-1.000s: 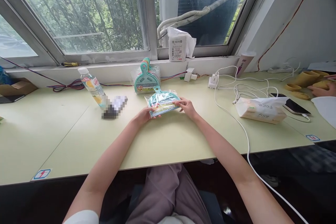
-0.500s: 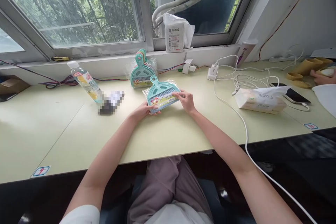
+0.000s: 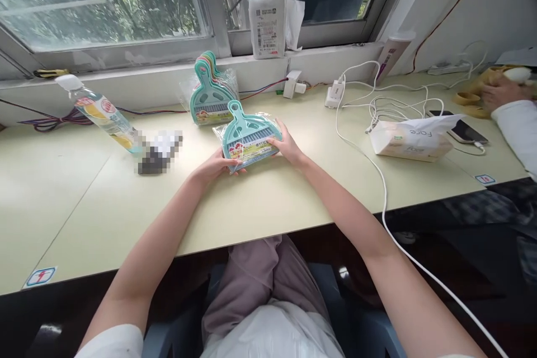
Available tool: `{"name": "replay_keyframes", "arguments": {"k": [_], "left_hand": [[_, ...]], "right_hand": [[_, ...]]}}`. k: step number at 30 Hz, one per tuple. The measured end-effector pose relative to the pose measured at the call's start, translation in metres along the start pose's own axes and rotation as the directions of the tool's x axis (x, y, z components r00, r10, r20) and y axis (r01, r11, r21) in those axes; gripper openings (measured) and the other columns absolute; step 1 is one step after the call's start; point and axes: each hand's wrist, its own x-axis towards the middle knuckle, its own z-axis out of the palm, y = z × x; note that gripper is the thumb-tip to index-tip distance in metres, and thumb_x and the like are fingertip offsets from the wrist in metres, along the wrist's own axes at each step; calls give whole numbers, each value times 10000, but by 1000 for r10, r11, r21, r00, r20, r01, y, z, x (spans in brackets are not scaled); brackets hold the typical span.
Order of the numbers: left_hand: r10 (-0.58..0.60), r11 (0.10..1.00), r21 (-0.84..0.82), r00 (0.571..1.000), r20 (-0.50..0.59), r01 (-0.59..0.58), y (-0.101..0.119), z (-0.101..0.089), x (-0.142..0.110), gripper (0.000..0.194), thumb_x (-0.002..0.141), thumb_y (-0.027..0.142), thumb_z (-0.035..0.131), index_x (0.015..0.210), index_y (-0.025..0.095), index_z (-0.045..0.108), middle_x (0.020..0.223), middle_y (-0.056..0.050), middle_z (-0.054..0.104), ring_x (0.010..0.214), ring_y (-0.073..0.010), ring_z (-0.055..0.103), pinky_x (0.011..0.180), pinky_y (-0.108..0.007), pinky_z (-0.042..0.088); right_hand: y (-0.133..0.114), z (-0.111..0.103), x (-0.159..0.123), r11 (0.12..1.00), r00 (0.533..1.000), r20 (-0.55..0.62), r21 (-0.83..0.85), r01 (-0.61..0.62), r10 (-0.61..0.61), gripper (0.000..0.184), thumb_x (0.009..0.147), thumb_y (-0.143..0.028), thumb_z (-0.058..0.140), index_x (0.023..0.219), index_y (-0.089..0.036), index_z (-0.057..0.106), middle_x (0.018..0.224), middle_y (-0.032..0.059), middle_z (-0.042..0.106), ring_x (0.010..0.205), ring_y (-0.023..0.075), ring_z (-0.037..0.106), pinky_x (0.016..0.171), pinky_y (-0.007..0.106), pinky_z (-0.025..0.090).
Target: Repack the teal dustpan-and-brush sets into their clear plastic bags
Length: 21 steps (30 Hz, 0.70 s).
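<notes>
A small teal dustpan-and-brush set point(image 3: 248, 135) in a clear plastic bag is held tilted up above the pale green table point(image 3: 272, 207). My left hand point(image 3: 213, 165) grips its lower left corner. My right hand point(image 3: 288, 145) holds its right edge, fingers wrapped round it. Behind it, a stack of several bagged dustpan sets point(image 3: 208, 92) in different colours leans by the window sill.
A drink bottle point(image 3: 98, 113) lies tilted at the left beside a blurred object point(image 3: 159, 151). A tissue pack point(image 3: 411, 135), white cables point(image 3: 377, 117), chargers point(image 3: 334, 95) and a phone point(image 3: 465, 131) lie at the right. Another person's hand point(image 3: 501, 92) is at the far right by yellow items. A white bag point(image 3: 268, 17) stands on the sill.
Both hands have raised the bagged dustpan set from lying nearly flat to tilted upright facing me. The view has dipped downward and shifted.
</notes>
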Motion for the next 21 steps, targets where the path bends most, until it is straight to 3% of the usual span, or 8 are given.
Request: {"name": "replay_keyframes", "arguments": {"k": [4, 8, 11, 13, 16, 21], "left_hand": [[9, 1000, 15, 1000, -29, -8, 2, 8, 1, 668, 708, 271, 742, 1303, 151, 462, 1171, -174, 645, 666, -189, 708, 462, -209, 531], [167, 984, -39, 978, -126, -173, 5, 16, 2, 679, 849, 575, 516, 1445, 331, 303, 1233, -91, 619, 679, -134, 701, 514, -206, 550], [303, 952, 76, 946, -116, -295, 9, 19, 1, 783, 822, 579, 556, 1488, 422, 176, 1294, -66, 584, 793, -137, 708, 608, -223, 581], [346, 926, 200, 932, -108, -320, 9, 22, 0, 843, 769, 496, 670, 1480, 420, 224, 1399, -83, 508, 835, -138, 701, 629, -220, 584], [373, 901, 301, 913, -163, -314, 4, 26, 4, 680, 778, 472, 676, 1400, 346, 432, 1482, -99, 417, 790, -122, 692, 574, -195, 568], [411, 894, 321, 859, -306, -314, -10, 24, 13, 464, 871, 481, 555, 1277, 261, 600, 1304, -88, 579, 717, -104, 682, 511, -172, 548]], "right_hand": [[3, -3, 3, 968, 977, 136, 168, -186, 164, 398, 767, -296, 691, 1126, -158, 591, 948, 53, 687, 769, 160, 639, 569, 241, 562], [6, -6, 9, 939, 974, -63, 285, -192, 219, 198, 814, -282, 649, 945, -155, 571, 846, 32, 666, 677, 118, 610, 505, 200, 529], [5, -8, 10, 939, 971, -164, 325, -113, 173, 172, 855, -319, 610, 931, -181, 539, 843, 12, 652, 652, 96, 601, 488, 178, 518], [5, -7, 8, 948, 974, -181, 310, -73, 134, 199, 867, -364, 599, 931, -191, 526, 840, 6, 642, 644, 90, 598, 486, 173, 520], [7, -2, 6, 966, 984, -154, 254, -45, 86, 268, 866, -439, 598, 948, -198, 514, 845, 8, 636, 647, 93, 604, 481, 176, 525], [9, 3, 5, 980, 996, -83, 198, -3, 20, 355, 847, -516, 602, 983, -201, 513, 893, 27, 656, 706, 117, 632, 486, 188, 547]]}}
